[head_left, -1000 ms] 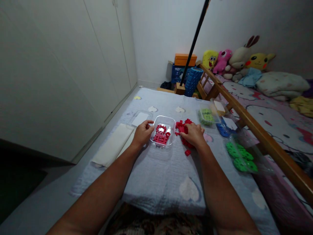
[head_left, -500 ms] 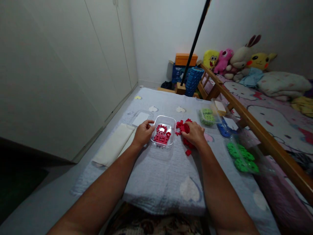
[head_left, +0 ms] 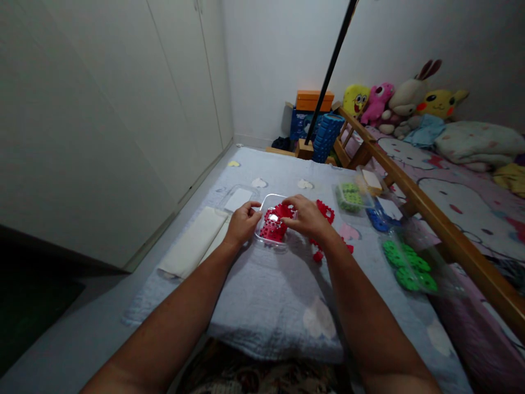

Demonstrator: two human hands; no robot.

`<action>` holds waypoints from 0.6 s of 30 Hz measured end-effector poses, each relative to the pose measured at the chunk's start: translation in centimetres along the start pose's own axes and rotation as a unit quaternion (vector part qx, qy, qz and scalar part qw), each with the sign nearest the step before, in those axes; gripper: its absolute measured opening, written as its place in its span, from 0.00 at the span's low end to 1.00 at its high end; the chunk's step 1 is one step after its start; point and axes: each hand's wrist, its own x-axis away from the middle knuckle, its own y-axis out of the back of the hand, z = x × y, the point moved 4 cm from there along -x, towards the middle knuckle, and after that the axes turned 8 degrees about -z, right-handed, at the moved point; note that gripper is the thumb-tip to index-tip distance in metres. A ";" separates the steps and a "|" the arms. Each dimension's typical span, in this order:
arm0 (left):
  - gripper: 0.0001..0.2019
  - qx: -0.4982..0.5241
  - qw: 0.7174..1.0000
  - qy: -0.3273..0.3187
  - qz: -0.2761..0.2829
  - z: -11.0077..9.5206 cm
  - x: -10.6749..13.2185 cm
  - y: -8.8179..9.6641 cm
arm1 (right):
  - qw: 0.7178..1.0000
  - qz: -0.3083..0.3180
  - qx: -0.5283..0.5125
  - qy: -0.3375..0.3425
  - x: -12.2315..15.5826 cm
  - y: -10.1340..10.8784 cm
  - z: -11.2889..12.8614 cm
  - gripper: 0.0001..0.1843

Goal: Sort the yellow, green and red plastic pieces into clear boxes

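My left hand (head_left: 243, 224) grips the left wall of a clear plastic container (head_left: 274, 247) on the cloth-covered table, thumb and fingers closed at its rim. Several red toothed plastic pieces (head_left: 271, 232) lie inside it. Over the container's right side, my right hand (head_left: 305, 219) pinches red toothed plastic pieces (head_left: 284, 210) between thumb and fingers; how many it holds I cannot tell. More loose red pieces (head_left: 325, 211) lie on the cloth to the right, partly hidden under my right wrist and forearm.
Folded cream cloth (head_left: 192, 243) and a clear lid (head_left: 240, 197) lie left. Along the right edge are a container of light green pieces (head_left: 350, 197), blue pieces (head_left: 378, 218) and a bag of green pieces (head_left: 410, 265). A wooden bed rail (head_left: 443, 230) borders that side.
My right hand has moved left from the loose pile to over the container, carrying red pieces. The pile on the cloth has shrunk. My left hand keeps its grip on the container.
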 end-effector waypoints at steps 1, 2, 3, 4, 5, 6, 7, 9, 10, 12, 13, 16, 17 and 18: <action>0.18 0.000 1.000 0.000 0.000 0.0 0.0 0.0 | 1.000 0.022 0.014 0.003 -0.3 -0.4 0.5 0.20; 0.18 0.000 1.000 -0.002 -0.001 0.0 0.0 0.0 | 0.999 0.042 0.028 0.004 -0.5 -0.7 0.8 0.21; 0.18 -0.001 1.000 -0.003 0.000 -0.1 0.0 0.0 | 0.997 0.059 0.043 0.005 -0.8 -1.1 1.1 0.21; 0.18 -0.002 1.000 -0.004 -0.001 -0.2 0.0 0.0 | 0.996 0.072 0.056 0.008 -1.0 -1.4 1.4 0.21; 0.18 -0.004 1.000 -0.004 -0.001 -0.2 0.0 0.0 | 0.994 0.082 0.068 0.012 -1.2 -1.8 1.6 0.21; 0.18 -0.005 1.000 -0.005 0.000 -0.3 0.0 0.0 | 0.993 0.089 0.079 0.016 -1.4 -2.1 1.8 0.20; 0.18 -0.005 1.000 -0.005 0.000 -0.4 0.0 0.0 | 0.991 0.094 0.089 0.021 -1.6 -2.4 1.9 0.20; 0.18 -0.003 1.000 -0.003 0.001 -0.4 0.0 0.0 | 0.988 0.102 0.109 0.027 -1.8 -3.0 2.0 0.19; 0.18 -0.002 1.000 -0.003 0.001 -0.5 0.1 0.0 | 0.987 0.105 0.118 0.028 -1.9 -3.3 2.1 0.19; 0.18 0.002 1.000 -0.001 0.002 -0.5 0.1 0.0 | 0.985 0.108 0.132 0.027 -2.0 -3.7 2.1 0.18; 0.18 0.004 1.000 -0.001 0.002 -0.5 0.1 0.0 | 0.985 0.106 0.135 0.026 -2.0 -3.9 2.0 0.18; 0.18 0.009 1.000 -0.002 0.004 -0.4 0.1 0.0 | 0.988 0.086 0.129 0.015 -2.1 -4.2 1.8 0.17; 0.18 0.009 1.000 -0.003 0.006 -0.3 0.1 0.0 | 0.990 0.075 0.120 0.011 -2.0 -4.1 1.6 0.17; 0.18 0.009 1.000 -0.005 0.006 -0.3 0.1 0.0 | 0.992 0.061 0.109 0.005 -2.0 -4.0 1.4 0.18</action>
